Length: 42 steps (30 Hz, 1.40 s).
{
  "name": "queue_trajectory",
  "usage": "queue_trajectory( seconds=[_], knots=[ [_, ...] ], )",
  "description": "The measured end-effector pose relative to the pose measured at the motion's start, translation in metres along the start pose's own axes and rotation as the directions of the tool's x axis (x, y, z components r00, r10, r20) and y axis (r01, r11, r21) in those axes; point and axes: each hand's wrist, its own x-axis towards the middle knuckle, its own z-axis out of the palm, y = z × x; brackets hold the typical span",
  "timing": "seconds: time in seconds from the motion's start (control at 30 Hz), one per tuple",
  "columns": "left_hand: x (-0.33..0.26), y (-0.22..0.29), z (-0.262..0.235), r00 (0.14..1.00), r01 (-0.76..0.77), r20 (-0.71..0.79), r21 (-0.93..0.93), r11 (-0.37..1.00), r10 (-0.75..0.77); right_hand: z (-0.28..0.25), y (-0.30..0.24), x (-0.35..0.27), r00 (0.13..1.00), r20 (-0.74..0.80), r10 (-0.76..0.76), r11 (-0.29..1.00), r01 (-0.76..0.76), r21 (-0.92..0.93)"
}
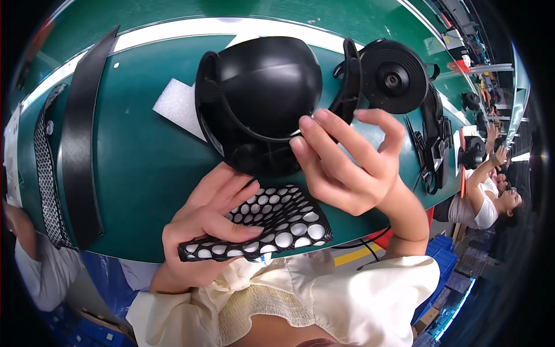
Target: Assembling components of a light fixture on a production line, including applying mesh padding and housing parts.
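Observation:
My left hand (211, 217) grips a black perforated mesh pad (283, 222) with white dots, thumb on top and fingers curled behind it, low at the table's near edge. Beyond the pad stands a large glossy black rounded shell (266, 81) with a curved side piece. My right hand (352, 162) is by the shell's lower right edge. Its thumb and index tips come together in a pinch, the other fingers bent and apart; what lies between the tips is too small to tell. Partly behind the shell is a white foam sheet (178, 107).
A black strip (81, 144) and a perforated band (49, 168) lie at the left of the green table (144, 173). At the right are a black round disc-shaped part (396, 75), a curved black piece (350, 81) and black straps (436, 139). Other people sit at both sides.

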Motion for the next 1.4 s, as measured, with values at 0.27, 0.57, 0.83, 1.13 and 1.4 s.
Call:
queue_trajectory(
  seconds=[0.27,0.57,0.83,1.13,1.4],
  knots=[
    [0.003,0.013,-0.003,0.994,-0.007,0.093,0.522,0.853,-0.049,-0.037,0.023,0.019,0.904,0.392,0.17,0.799,-0.359,0.482],
    [-0.007,0.018,0.02,0.989,0.046,-0.142,0.599,0.799,0.049,-0.052,-0.018,0.047,0.962,0.246,0.121,0.847,-0.229,0.481],
    [-0.009,0.007,0.018,0.974,-0.098,-0.089,0.667,0.739,0.209,-0.045,-0.027,0.041,0.969,0.215,0.125,0.841,-0.218,0.495],
    [-0.004,0.005,0.02,0.99,0.127,-0.132,0.633,0.763,-0.055,-0.037,-0.027,0.012,0.983,0.154,0.104,0.831,-0.171,0.529],
    [0.006,-0.008,0.007,0.962,0.123,0.238,0.047,0.991,-0.131,-0.04,-0.004,0.009,0.729,0.416,0.543,0.218,-0.602,0.769]
  ],
)
